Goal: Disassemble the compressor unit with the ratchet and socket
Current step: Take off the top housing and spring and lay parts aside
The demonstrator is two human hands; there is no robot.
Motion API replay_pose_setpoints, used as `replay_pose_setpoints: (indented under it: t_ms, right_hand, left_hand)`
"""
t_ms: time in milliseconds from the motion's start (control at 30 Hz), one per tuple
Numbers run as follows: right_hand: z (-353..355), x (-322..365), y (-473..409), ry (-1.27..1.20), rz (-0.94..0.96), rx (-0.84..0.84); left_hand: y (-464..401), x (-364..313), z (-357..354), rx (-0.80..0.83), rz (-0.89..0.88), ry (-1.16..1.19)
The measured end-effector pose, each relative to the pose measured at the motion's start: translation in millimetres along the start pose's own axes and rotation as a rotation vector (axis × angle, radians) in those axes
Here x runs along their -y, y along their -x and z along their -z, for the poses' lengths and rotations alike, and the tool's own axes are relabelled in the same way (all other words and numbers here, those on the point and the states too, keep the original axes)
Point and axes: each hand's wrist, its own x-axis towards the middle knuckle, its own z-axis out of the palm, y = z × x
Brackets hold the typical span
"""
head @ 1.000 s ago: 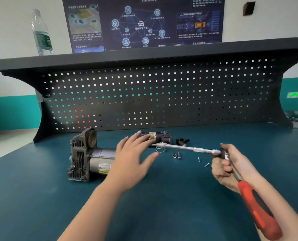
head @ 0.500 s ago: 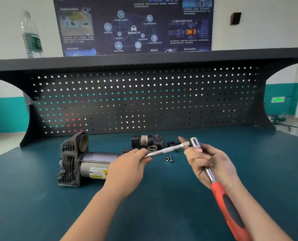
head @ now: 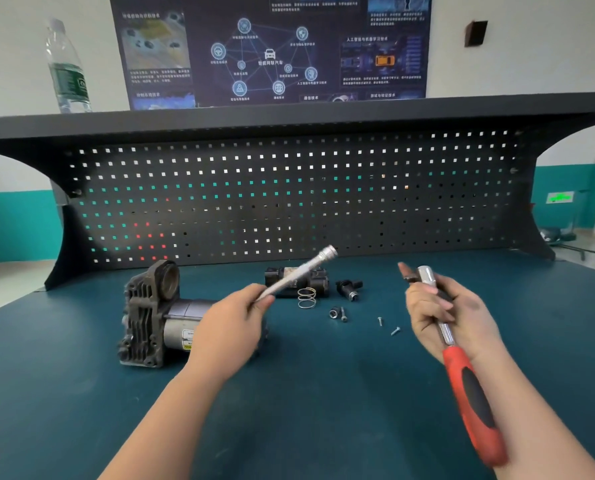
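Holding extension bar (head: 298,273) in left hand (head: 232,327), grip pinched on its near end; right hand (head: 443,313) clenched round ratchet (head: 462,362). Two parts apart. Compressor unit (head: 157,317) lying on bench (head: 324,410) beside left hand. Risk: pinched bar slipping, scattering spring (head: 306,297), screws (head: 388,326).

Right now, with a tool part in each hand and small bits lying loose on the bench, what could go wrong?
The extension bar, held by one end in the left hand, hangs above the spring and could knock it rolling. The small screws lie loose below the right hand and might get swept off. The ratchet is gripped near its head, so its long handle could swing.
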Motion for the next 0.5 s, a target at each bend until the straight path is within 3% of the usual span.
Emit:
replay_pose_setpoints:
  t_ms: [67, 200, 300, 400, 500]
  right_hand:
    - [0.1, 6.7, -3.3, 0.183, 0.146, -0.113]
    - [5.4, -1.2, -19.2, 0.524, 0.262, -0.391]
    - [17.6, -13.7, -27.4, 1.171, 0.371, -0.569]
    - [29.8, -26.4, -27.9, 1.815, 0.313, -0.533]
    - [34.4, -41.8, -30.1, 2.206, 0.227, -0.480]
  left_hand:
    - [-2.4, 2.4, 5.3, -0.050, 0.051, 0.124]
    - [0.1, -13.8, -1.6, -0.041, 0.115, 0.436]
    - [6.3, -27.9, -14.8, 0.104, 0.196, 0.679]
    - [13.6, -36.7, -28.4, 0.254, 0.234, 0.707]
    - [19.4, -38.6, -38.0, 0.371, 0.234, 0.589]
